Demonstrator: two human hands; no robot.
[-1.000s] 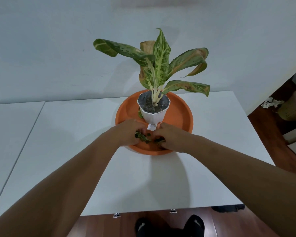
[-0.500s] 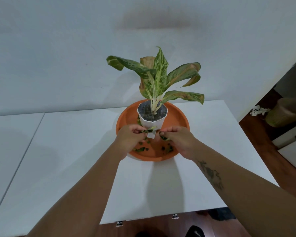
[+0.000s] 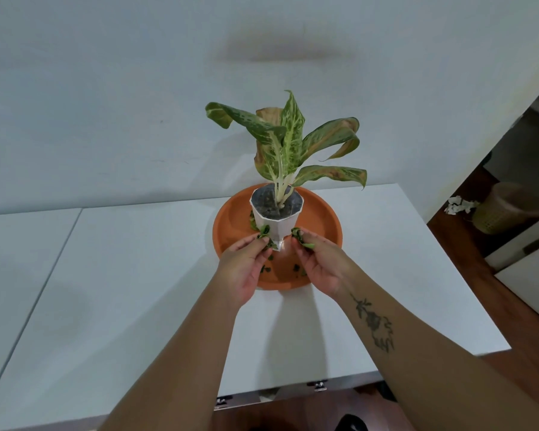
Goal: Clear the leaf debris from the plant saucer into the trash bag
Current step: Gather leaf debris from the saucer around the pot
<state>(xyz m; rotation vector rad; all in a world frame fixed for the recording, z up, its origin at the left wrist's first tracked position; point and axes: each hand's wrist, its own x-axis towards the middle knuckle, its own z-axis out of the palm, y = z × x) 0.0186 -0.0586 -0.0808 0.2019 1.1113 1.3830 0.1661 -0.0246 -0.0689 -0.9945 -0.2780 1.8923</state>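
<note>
Above the near rim of a round, shallow terracotta-orange plastic saucer [image 3: 231, 227] on a white tabletop [image 3: 131, 290], a person's two bare hands each pinch a small clump of torn green leaf scraps. The left hand [image 3: 241, 272] holds its scraps [image 3: 264, 231] between thumb and fingertips just beside the faceted white plastic pot [image 3: 276, 223]; the right hand [image 3: 319, 267] grips another clump [image 3: 302, 239] the same way, fingers drawn together. More loose green bits [image 3: 297, 269] lie on the saucer floor between the hands, and a few sit tucked against the pot's left side. No trash bag is in view, though a woven tan basket [image 3: 498, 213] stands on the floor at far right. The likely trouble is spillage: light, curled scraps held only at the fingertips could drop onto the table or floor during the carry. A wrist brushing the narrow-based pot could also tip the drooping variegated plant [image 3: 288, 141].
</note>
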